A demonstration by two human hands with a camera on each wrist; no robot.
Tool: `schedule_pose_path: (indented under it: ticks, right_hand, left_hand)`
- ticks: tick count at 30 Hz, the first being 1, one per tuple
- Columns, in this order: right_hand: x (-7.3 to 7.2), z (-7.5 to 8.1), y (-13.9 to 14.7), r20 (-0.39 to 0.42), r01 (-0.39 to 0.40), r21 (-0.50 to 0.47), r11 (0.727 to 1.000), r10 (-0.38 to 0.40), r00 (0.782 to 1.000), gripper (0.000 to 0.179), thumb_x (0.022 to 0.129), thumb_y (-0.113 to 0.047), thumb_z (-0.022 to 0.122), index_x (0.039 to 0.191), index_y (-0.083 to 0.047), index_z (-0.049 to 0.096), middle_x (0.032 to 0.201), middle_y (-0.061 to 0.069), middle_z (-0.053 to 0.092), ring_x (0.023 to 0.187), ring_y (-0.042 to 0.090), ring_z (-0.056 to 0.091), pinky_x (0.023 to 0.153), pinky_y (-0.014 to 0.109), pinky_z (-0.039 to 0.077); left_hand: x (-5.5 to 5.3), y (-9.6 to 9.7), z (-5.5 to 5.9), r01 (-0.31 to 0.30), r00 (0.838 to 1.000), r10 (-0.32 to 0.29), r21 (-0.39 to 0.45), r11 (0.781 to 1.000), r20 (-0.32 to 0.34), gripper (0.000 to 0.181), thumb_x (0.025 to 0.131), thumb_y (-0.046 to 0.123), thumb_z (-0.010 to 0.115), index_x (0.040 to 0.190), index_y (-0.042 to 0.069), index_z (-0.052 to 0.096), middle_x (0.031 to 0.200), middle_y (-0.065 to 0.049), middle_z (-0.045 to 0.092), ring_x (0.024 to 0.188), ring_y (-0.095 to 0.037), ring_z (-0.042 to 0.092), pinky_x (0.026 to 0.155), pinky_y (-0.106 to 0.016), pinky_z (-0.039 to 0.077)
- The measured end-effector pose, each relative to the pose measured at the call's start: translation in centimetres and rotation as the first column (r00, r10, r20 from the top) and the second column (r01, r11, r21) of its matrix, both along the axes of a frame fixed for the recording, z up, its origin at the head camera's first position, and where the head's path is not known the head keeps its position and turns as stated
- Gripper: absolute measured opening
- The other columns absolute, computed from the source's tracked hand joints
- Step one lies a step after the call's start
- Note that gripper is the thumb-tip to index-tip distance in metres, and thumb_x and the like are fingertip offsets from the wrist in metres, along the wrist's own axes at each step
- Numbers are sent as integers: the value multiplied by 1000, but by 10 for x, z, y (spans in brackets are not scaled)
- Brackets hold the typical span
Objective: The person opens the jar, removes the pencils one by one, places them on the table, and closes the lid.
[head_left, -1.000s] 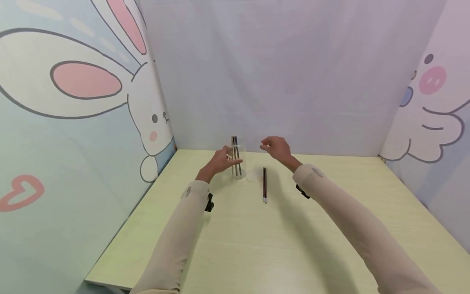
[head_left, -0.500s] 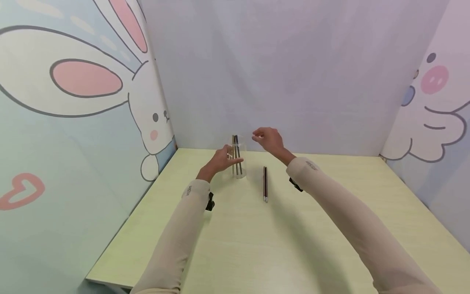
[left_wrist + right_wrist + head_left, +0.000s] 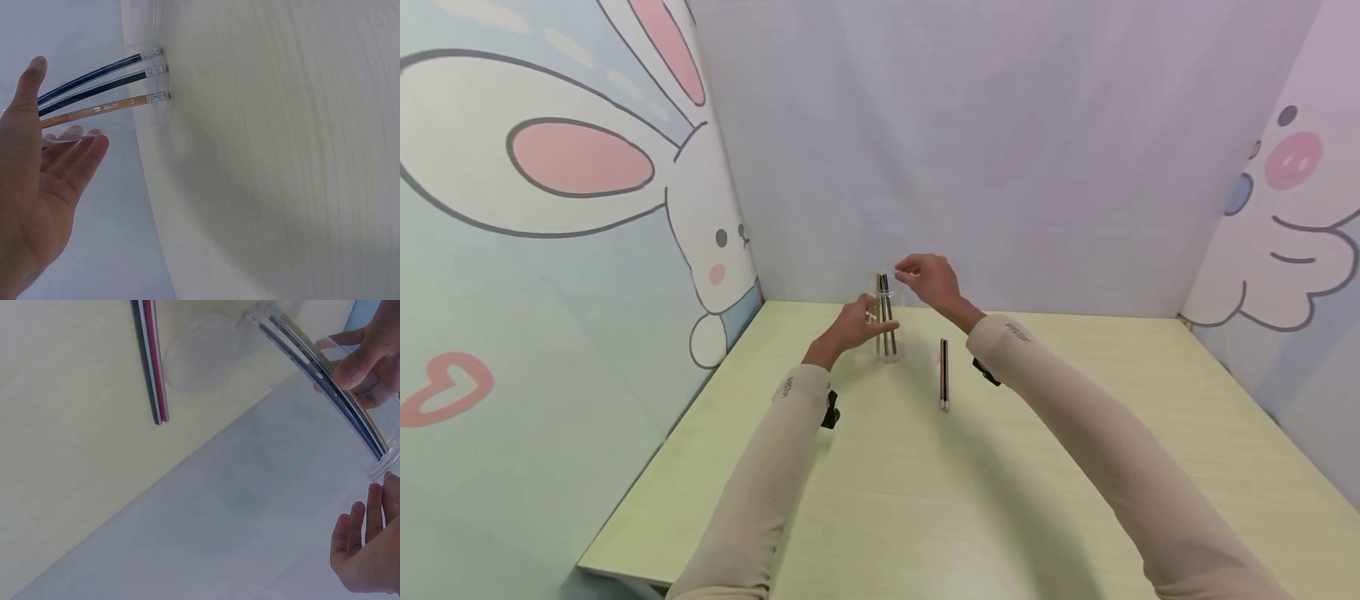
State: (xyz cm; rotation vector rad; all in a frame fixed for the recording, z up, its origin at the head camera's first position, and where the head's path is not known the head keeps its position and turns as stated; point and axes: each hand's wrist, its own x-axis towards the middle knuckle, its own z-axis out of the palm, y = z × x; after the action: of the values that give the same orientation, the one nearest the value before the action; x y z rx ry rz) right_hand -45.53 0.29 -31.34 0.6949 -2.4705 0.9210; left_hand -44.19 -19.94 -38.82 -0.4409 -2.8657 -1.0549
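My left hand grips a clear cylindrical tube, thumb on one side and fingers on the other. Upright with a slight lean, the tube stands near the table's back edge. Three pencils stand inside; the left wrist view shows a blue one, a dark green one and an orange pencil, eraser ends down. At the tube's top is my right hand, its fingertips close to the rim. In the right wrist view nothing shows between the fingers of the right hand; whether they touch the rim I cannot tell.
Two pencils, one dark and one red, lie side by side on the pale wooden table. A clear round lid lies flat between them and the tube. A pale curtain hangs behind the table.
My right hand has moved left and slightly up, from above the loose pencils to the tube's top. The left hand keeps its grip on the tube.
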Motion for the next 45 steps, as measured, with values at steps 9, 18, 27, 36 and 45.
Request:
schedule_pose_path:
  ticks: [9, 18, 27, 36, 45]
  right_hand:
    - [4, 1, -16, 32, -37, 55, 998, 35, 999, 24, 102, -18, 70, 123, -8, 76, 119, 10, 75, 106, 26, 70, 85, 41, 58]
    - [0, 3, -23, 142, -8, 178, 984, -17, 990, 29, 104, -27, 67, 131, -20, 74, 123, 5, 75, 80, 22, 69, 55, 28, 44]
    - [5, 6, -18, 138, -18, 120, 993, 1, 990, 17, 100, -26, 73, 112, -14, 73, 117, 7, 77, 102, 26, 72, 76, 42, 58]
    - [5, 2, -15, 203, -19, 74, 997, 3, 979, 15, 103, -24, 69, 112, -13, 69, 119, 9, 76, 107, 25, 72, 84, 43, 58]
    - [4, 0, -14, 135, -46, 96, 994, 33, 990, 19, 104, -20, 67, 121, -13, 72, 118, 9, 76, 106, 25, 73, 82, 43, 59]
  left_hand:
    - [1, 1, 1, 16, 1000, -16, -22, 1000, -7, 75, 95, 54, 72, 140, 2, 43, 125, -18, 60, 113, -31, 62, 94, -45, 54]
    - [4, 1, 0, 13, 1000, -14, -21, 1000, -17, 77, 94, 55, 73, 140, 1, 44, 122, -16, 61, 110, -30, 62, 91, -45, 55]
    - [5, 5, 0, 7, 1000, -7, -11, 1000, -7, 75, 94, 56, 73, 138, 2, 45, 124, -17, 60, 112, -30, 62, 94, -47, 54]
    - [6, 6, 0, 24, 1000, -24, -10, 1000, 1, 77, 95, 55, 72, 141, 1, 43, 129, -19, 59, 116, -33, 61, 96, -49, 54]
    - [6, 7, 1, 28, 1000, -28, -10, 1000, -6, 77, 95, 53, 72, 142, -1, 44, 128, -20, 60, 116, -33, 62, 95, -48, 54]
